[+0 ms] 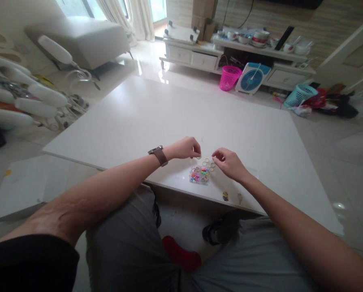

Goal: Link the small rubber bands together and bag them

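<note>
My left hand (188,148) is closed in a pinch just above the white table (169,109), with a small pale ring (199,157) at its fingertips. Facing it, my right hand (227,161) has thumb and fingers drawn together; whatever they may hold is too small to make out. Between the hands lie several thin ring-shaped pieces (212,165) on the tabletop. A clear compartment box (199,182) sits nearer to me, holding bright pink, orange, green and blue bits and more rings.
Near the table's front edge lie a small yellow-and-blue cartoon figure (225,196) and a small pale item (240,198). Beyond the table stand a pink basket (230,78), a blue box fan (252,78) and a low cabinet (204,60). White-armed chairs (47,94) are at left.
</note>
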`<state>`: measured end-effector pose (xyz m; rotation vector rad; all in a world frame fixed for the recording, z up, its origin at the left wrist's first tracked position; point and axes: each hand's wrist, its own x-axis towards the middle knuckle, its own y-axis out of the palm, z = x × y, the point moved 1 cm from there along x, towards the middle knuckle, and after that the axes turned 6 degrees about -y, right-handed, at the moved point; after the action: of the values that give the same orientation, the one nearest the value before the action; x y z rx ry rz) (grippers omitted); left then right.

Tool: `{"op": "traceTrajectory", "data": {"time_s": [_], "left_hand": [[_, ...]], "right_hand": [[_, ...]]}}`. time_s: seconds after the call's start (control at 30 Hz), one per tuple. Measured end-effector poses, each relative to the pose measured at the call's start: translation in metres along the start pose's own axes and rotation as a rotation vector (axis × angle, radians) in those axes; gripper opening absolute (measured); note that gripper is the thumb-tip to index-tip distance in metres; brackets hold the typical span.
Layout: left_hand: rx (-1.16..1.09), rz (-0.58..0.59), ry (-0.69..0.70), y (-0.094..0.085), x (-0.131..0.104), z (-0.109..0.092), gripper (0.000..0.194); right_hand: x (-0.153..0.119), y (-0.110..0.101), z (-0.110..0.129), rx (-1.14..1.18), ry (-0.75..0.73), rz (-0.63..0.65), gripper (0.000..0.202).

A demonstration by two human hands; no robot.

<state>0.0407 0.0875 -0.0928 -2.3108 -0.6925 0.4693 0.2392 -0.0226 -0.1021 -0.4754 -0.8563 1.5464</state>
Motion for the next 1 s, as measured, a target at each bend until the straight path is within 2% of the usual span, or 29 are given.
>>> {"op": "traceTrajectory", "data": {"time_s": [0.13,0.23,0.33,0.43,0.57,0.63,0.73,0.8,0.87,1.0], "left_hand": [[0.206,-0.086,0.008,-0.003,0.001,0.007,0.011],[0.198,-0.110,-0.040,-0.002,0.005,0.023,0.012],[0.171,-0.163,-0.157,-0.012,0.023,0.046,0.014],[0.251,-0.295,-0.255,-0.041,0.067,0.062,0.014],[0.278,-0.483,-0.262,-0.085,0.151,0.067,0.020],[0.276,-0.517,-0.265,-0.093,0.189,0.072,0.016],[0.261,-0.560,-0.274,-0.083,0.224,0.093,0.021],[0.243,-0.579,-0.288,-0.073,0.229,0.109,0.025],[0.227,-0.588,-0.295,-0.069,0.225,0.121,0.026],[0.199,-0.610,-0.277,-0.073,0.205,0.123,0.025]], "right_hand": [[-0.001,0.005,-0.014,-0.187,-0.088,0.105,0.011],[-0.001,0.009,-0.022,-0.224,-0.114,0.174,0.014],[-0.001,0.010,-0.021,-0.199,-0.097,0.177,0.013],[-0.003,0.004,-0.009,-0.166,-0.085,0.144,0.010],[-0.010,-0.011,0.009,-0.094,-0.064,0.064,0.011],[-0.015,-0.017,0.011,-0.060,-0.063,0.093,0.014],[-0.020,-0.027,0.011,-0.007,-0.052,0.083,0.018],[-0.019,-0.034,0.012,-0.005,-0.063,0.075,0.017],[-0.014,-0.040,0.013,-0.010,-0.057,0.067,0.016],[-0.006,-0.044,0.016,-0.005,-0.049,0.056,0.014]]}}
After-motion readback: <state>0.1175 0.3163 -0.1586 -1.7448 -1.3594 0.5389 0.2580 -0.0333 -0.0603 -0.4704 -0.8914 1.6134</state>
